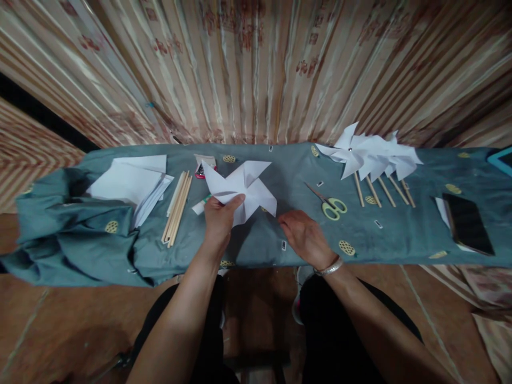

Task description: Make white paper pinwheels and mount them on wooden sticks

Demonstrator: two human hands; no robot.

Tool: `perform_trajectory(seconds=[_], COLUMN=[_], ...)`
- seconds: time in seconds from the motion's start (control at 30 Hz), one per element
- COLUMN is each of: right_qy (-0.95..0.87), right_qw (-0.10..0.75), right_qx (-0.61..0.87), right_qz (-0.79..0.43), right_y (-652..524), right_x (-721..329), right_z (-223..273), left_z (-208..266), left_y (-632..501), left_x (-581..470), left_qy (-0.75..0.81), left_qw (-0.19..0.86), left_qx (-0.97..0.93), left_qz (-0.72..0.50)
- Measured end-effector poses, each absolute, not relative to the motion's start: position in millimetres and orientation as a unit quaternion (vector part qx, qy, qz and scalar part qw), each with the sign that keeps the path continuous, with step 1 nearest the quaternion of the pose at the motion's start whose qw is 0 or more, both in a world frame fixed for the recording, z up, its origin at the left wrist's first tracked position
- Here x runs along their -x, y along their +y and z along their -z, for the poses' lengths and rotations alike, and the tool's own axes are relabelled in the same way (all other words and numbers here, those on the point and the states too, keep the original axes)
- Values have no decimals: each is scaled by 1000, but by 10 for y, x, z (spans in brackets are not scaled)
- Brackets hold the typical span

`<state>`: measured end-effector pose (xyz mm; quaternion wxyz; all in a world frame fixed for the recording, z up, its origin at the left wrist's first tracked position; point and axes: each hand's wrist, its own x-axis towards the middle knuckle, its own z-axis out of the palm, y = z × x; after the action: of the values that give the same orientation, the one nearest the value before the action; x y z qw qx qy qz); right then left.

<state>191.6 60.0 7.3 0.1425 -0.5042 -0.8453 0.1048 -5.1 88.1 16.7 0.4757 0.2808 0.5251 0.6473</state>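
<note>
A white paper pinwheel (pixel 254 186) is gripped at its middle by the left hand (pixel 219 220), the thumb pressed over the folds, above the cloth-covered counter (pixel 288 165). By the right hand (pixel 304 237), curled just beside the right blade, whether anything is gripped cannot be told. The middle is best pinned firmly so that no fold springs loose, and the blades should be left uncrushed. To the left, sticks (pixel 177 208) and paper sheets (pixel 128 184) are laid; to the right, scissors (pixel 330 203) and, at the far side, mounted pinwheels (pixel 378 152).
</note>
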Motion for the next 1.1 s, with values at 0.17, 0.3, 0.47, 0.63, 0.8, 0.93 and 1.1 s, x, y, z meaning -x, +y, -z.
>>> perform_trajectory(seconds=[0.17, 0.3, 0.47, 0.63, 0.8, 0.93, 1.1], right_qy=[-844, -824, -794, -788, -797, -783, -759], right_qw=[214, 302, 380, 395, 378, 381, 403], right_qx=[479, 452, 448, 458, 467, 490, 503], right_qz=[-112, -159, -155, -113, -67, -48, -92], right_y=[511, 374, 357, 484, 524, 528, 574], right_x=[-1879, -1779, -1673, -1663, -1694, -1709, -1745], right_z=[-73, -272, -459, -428, -373, -359, -316], left_z=[-155, -133, -128, -121, -111, -116, -103], left_y=[882, 873, 814, 788, 798, 797, 794], left_x=[24, -27, -153, -265, -313, -335, -369], left_qy=[528, 541, 571, 581, 574, 566, 545], left_qw=[483, 464, 422, 406, 418, 443, 476], left_qx=[-284, -314, -391, -425, -429, -410, -399], left_qz=[-638, -627, -586, -562, -559, -561, -564])
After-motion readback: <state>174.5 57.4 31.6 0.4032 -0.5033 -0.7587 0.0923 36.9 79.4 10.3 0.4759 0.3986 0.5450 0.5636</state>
